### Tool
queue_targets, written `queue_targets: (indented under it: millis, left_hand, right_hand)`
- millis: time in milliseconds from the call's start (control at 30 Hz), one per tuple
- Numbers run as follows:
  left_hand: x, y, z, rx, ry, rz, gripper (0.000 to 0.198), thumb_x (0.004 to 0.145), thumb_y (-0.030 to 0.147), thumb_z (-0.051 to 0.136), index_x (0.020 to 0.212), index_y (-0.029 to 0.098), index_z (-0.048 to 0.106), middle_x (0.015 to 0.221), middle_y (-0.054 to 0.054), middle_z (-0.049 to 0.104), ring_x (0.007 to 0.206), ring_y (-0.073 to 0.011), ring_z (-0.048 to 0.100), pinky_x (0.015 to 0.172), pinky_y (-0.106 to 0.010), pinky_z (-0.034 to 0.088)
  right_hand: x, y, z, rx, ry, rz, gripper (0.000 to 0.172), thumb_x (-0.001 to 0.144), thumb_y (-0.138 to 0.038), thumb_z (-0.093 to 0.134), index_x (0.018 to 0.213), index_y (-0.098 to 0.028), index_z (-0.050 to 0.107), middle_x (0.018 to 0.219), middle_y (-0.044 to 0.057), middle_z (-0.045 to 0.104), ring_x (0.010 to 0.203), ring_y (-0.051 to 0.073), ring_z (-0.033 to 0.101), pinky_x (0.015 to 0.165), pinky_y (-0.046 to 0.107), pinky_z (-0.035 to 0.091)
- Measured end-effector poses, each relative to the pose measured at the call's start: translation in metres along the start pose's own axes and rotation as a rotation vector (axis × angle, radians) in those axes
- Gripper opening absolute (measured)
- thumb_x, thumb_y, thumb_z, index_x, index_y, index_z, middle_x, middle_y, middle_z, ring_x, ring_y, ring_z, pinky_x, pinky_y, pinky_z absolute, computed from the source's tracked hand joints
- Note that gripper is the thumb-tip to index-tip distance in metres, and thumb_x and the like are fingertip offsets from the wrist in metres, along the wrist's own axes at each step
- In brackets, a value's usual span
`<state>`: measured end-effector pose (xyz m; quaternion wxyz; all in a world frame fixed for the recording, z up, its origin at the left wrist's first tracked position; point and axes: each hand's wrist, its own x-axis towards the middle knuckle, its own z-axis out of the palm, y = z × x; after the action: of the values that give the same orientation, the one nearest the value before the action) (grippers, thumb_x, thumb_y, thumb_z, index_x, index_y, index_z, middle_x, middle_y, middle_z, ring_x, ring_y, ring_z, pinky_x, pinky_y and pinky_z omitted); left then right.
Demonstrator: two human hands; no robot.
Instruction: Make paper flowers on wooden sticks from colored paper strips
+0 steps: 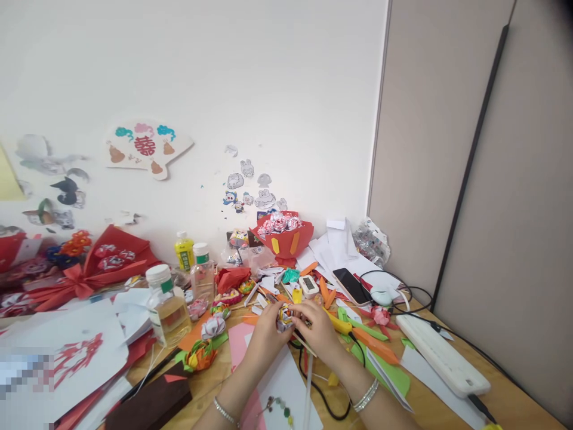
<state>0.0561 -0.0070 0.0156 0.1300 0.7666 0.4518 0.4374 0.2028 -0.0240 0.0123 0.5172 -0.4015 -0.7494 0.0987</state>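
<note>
A folded paper flower [285, 318], white with orange and yellow, sits between my two hands over the middle of the table. My left hand [265, 329] wraps its fingers round the flower's left side. From the right, my right hand [316, 327] pinches the flower's edge with thumb and fingertips. A thin stick shows below the flower; whether it joins the flower I cannot tell. Just behind my right hand lies a yellow glue gun [339, 323] with a black cord. White and pink paper sheets [283, 382] lie under my forearms.
Finished paper flowers [200, 355] lie left of my hands, near a bottle of amber liquid [166, 307]. A red paper bouquet [286, 239] stands by the wall. To the right are a phone [351, 286], a white power strip [443, 353] and loose cables.
</note>
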Motion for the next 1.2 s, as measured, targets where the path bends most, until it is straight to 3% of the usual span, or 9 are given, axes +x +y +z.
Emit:
queue_targets:
  millis: [167, 500, 633, 967, 1200]
  left_hand:
    - [-0.002, -0.006, 0.004, 0.043, 0.026, 0.06, 0.04, 0.064, 0.011, 0.059, 0.104, 0.017, 0.056, 0.102, -0.01, 0.063, 0.097, -0.0243, 0.059, 0.085, -0.041, 0.049]
    - [-0.005, -0.004, 0.003, 0.116, -0.025, 0.136, 0.05, 0.061, 0.003, 0.053, 0.109, 0.017, 0.053, 0.102, -0.01, 0.06, 0.097, -0.0233, 0.057, 0.085, -0.039, 0.049]
    - [-0.005, -0.003, 0.004, 0.114, -0.025, 0.099, 0.046, 0.064, 0.006, 0.053, 0.108, 0.017, 0.054, 0.105, -0.011, 0.06, 0.099, -0.0239, 0.057, 0.087, -0.04, 0.048]
    - [-0.004, -0.006, 0.004, 0.079, 0.008, 0.102, 0.045, 0.063, 0.007, 0.053, 0.106, 0.018, 0.055, 0.103, -0.01, 0.061, 0.099, -0.0247, 0.057, 0.087, -0.042, 0.048]
    - [-0.005, 0.0, -0.001, -0.026, 0.013, 0.112, 0.045, 0.067, 0.01, 0.053, 0.111, 0.02, 0.05, 0.108, -0.01, 0.06, 0.101, -0.0227, 0.056, 0.088, -0.041, 0.046]
  right_hand:
    - [-0.001, 0.001, -0.004, -0.17, 0.006, -0.162, 0.016, 0.082, -0.011, 0.05, 0.088, -0.021, 0.062, 0.086, 0.004, 0.06, 0.082, 0.019, 0.055, 0.074, 0.033, 0.045]
    - [0.0, -0.001, -0.002, -0.347, 0.01, -0.14, 0.009, 0.084, -0.013, 0.049, 0.079, -0.019, 0.053, 0.078, 0.004, 0.058, 0.074, 0.02, 0.054, 0.067, 0.033, 0.045]
    - [-0.001, -0.004, -0.001, -0.417, 0.057, -0.189, 0.012, 0.086, -0.015, 0.045, 0.078, -0.019, 0.052, 0.077, 0.005, 0.059, 0.074, 0.02, 0.054, 0.065, 0.033, 0.044]
    - [-0.001, -0.007, 0.0, -0.342, 0.029, -0.12, 0.013, 0.084, -0.012, 0.05, 0.073, -0.02, 0.052, 0.075, 0.002, 0.059, 0.072, 0.018, 0.054, 0.064, 0.03, 0.042]
    - [-0.001, -0.012, -0.005, -0.191, 0.027, -0.08, 0.006, 0.081, -0.017, 0.056, 0.085, -0.02, 0.054, 0.077, 0.001, 0.057, 0.073, 0.017, 0.053, 0.066, 0.029, 0.042]
